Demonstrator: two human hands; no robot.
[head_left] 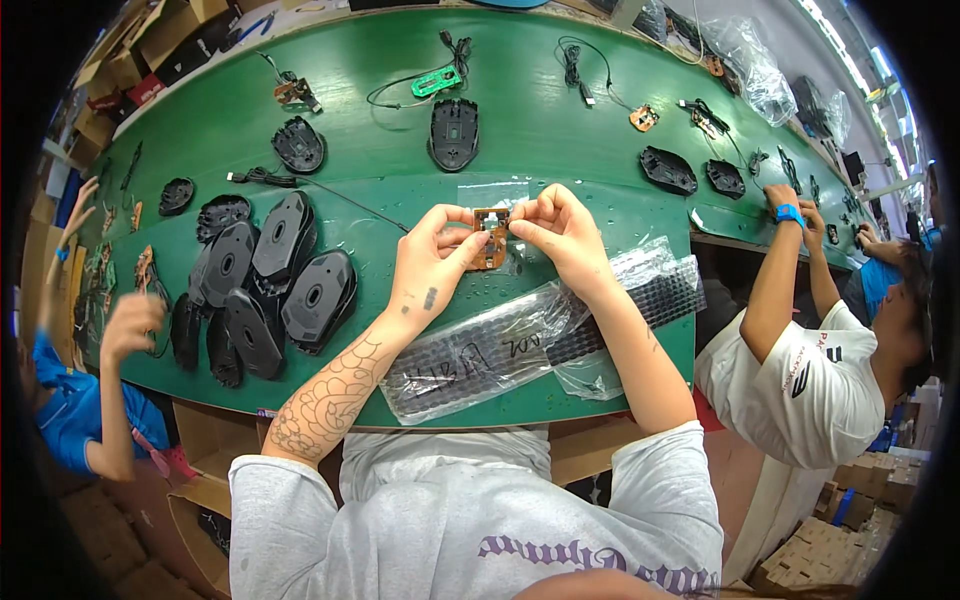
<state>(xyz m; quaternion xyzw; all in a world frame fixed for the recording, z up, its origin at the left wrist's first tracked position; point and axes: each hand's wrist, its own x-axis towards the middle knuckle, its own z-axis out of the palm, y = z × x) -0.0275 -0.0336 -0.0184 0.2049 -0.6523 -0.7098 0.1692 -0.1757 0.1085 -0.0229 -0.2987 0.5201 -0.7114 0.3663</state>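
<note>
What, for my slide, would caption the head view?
Left hand holds a brown circuit board, right hand at its edge, above green table.

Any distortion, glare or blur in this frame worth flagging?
Head view throughout: strong fisheye bend, the green table bowed along its near edge, corners black; bright sheen on crumpled clear plastic, upper right; a co-worker's hand, left, looks motion-blurred; the circuit board appears fairly sharp.

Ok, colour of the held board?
The board is orange-brown; best seen in the head view.
</note>
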